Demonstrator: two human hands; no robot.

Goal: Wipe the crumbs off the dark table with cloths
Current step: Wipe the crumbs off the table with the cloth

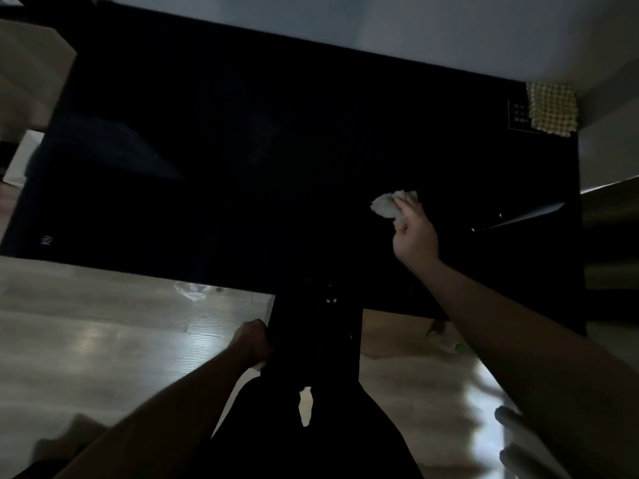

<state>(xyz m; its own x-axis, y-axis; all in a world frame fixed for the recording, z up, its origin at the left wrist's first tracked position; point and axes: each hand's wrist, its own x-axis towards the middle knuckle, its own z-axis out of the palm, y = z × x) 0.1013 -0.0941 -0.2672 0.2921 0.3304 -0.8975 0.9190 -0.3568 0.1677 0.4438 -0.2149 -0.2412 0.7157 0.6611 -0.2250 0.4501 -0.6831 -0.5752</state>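
The dark table (242,150) fills the middle of the head view; its surface is almost black in the dim light. My right hand (413,233) rests on the table's right part, fingers pressed on a crumpled white cloth (389,203). A few pale specks, maybe crumbs (473,229), lie right of that hand, and two more specks (331,300) sit near the front edge. My left hand (251,342) is below the front edge, closed on the side of a dark flat object (314,340) held against the table's edge. What that object is cannot be told.
A yellow checked cloth (553,108) lies on the table's far right corner. Pale wooden floor (103,333) lies in front of the table, with a crumpled clear wrapper (192,291) on it. A white wall runs behind, and pale furniture (31,70) stands at the far left.
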